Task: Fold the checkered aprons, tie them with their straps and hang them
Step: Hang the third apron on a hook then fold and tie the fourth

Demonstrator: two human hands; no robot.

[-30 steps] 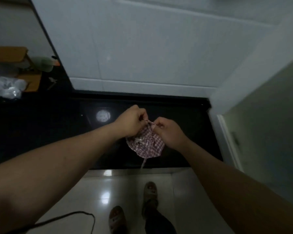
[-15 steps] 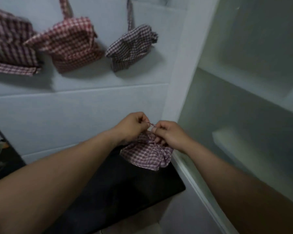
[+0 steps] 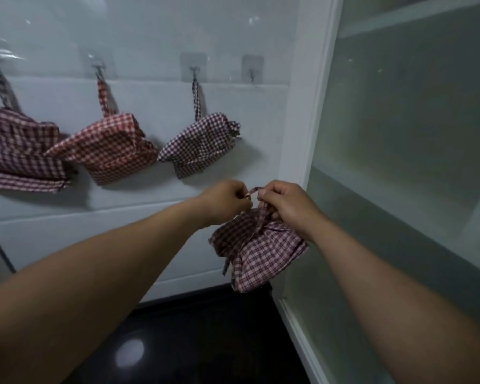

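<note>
Left forearm [image 3: 117,261] and right forearm [image 3: 372,275] stretched forward and converged, left hand [image 3: 223,200] curled in a fist, fingertips pinched one end of the apron strap [image 3: 252,191], right hand [image 3: 284,206] just beside it, back upward, fingers curled round the strap's other end, hands nearly touched

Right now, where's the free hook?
Head view, upper middle: the empty hook is rightmost on the wall, between the hung dark-checked apron and the white cabinet frame.

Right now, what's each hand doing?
Left hand: pinches the apron strap.
Right hand: grips the same strap, above the folded apron bundle.
</note>
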